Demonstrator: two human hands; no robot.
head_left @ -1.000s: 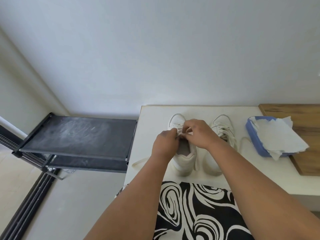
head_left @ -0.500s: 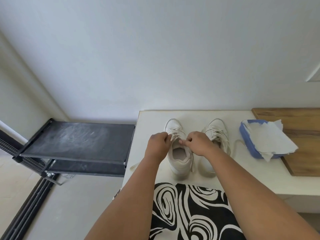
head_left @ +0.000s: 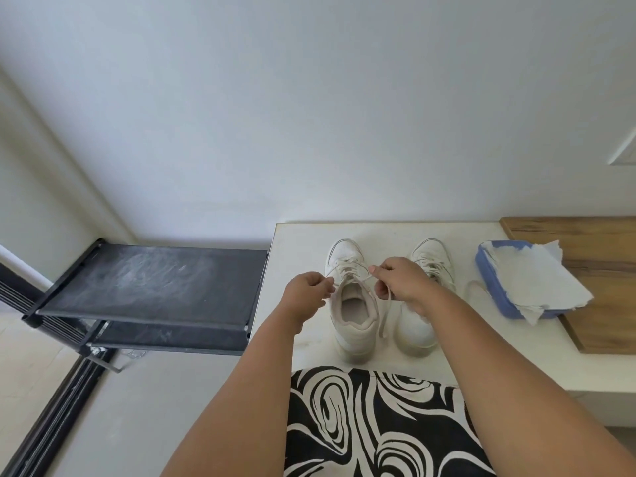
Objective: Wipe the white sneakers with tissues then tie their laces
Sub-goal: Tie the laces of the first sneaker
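Pinching the laces (head_left: 358, 280) of the left sneaker (head_left: 352, 304), left hand (head_left: 304, 294) and right hand (head_left: 401, 280) sit apart.

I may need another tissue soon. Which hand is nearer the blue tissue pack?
Right. The right hand pinches lace between the sneakers, left of the blue tissue pack; the left hand is farther left.

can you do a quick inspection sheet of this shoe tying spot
surface: white bench top, wooden board at its right end
job's things: left sneaker and right sneaker side by side; tissues on blue pack
clutter: nothing seen
hands: left hand and right hand each pinch a lace end of the left sneaker
cables: nothing seen
surroundings: black rack to the left, white wall
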